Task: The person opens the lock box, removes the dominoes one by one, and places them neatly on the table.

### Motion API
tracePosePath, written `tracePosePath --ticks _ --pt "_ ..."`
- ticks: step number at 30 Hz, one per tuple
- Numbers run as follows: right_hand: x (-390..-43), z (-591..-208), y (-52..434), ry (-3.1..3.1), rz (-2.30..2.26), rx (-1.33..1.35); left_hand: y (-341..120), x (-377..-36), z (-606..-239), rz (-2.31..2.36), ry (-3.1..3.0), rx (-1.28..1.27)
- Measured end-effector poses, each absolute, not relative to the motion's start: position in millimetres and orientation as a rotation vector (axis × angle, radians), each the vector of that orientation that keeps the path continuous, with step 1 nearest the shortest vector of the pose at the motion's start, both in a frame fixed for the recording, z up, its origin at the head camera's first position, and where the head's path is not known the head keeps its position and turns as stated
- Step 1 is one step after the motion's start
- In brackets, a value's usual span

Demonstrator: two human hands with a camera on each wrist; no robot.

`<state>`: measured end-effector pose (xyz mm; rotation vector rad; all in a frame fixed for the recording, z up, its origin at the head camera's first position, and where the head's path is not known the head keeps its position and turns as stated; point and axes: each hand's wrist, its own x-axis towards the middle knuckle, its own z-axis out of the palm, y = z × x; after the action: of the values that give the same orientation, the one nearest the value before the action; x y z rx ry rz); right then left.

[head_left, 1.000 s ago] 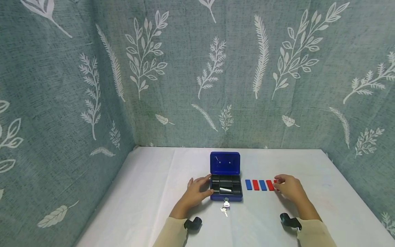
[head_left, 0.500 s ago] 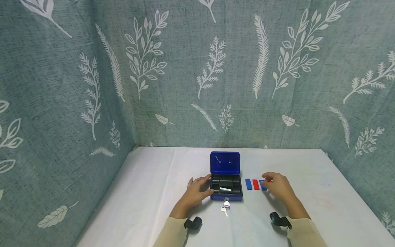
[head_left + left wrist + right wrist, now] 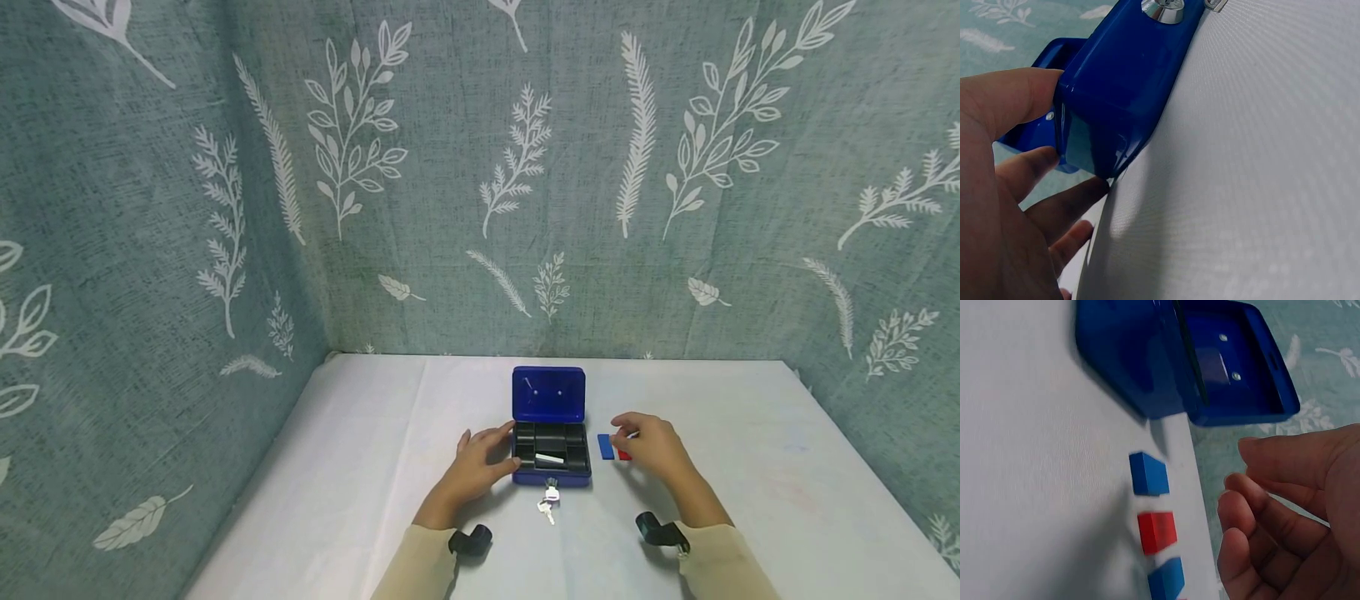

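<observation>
A blue metal cash box [image 3: 551,479] with its lid [image 3: 548,394] raised stands on the white table. My left hand [image 3: 476,468] rests against its left end; in the left wrist view the thumb [image 3: 1029,94] touches the upper edge and the fingers lie along the side. My right hand [image 3: 651,446] hovers over a row of flat blocks, thumb and fingers loosely bent with nothing between them. From the right wrist view, the row runs blue block [image 3: 1149,475], red block [image 3: 1157,532], blue block [image 3: 1166,578]; the hand hides the farther blocks in the head view.
A black tray [image 3: 550,437] with compartments sits inside the box, a white strip [image 3: 550,458] lying in it. Keys [image 3: 548,504] hang from the front lock [image 3: 552,483] onto the table [image 3: 375,483]. Patterned green cloth [image 3: 450,167] walls the back and sides.
My right hand has moved left along the row of blocks, from the far right red block toward the one nearest the box. My left hand has stayed at the box.
</observation>
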<state>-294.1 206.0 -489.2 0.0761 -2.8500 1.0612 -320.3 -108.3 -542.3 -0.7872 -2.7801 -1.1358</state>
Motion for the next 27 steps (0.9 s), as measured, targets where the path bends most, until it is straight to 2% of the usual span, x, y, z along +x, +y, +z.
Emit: tracePosePath --ticks 14,27 --pt "-297 -487 179 -2.8 1.139 0.183 -107 -322 -542 -1.151 -2.784 -0.789" --pt "-293 -485 156 -2.809 1.263 0.175 -108 -322 -544 -1.16 -2.768 -0.797"
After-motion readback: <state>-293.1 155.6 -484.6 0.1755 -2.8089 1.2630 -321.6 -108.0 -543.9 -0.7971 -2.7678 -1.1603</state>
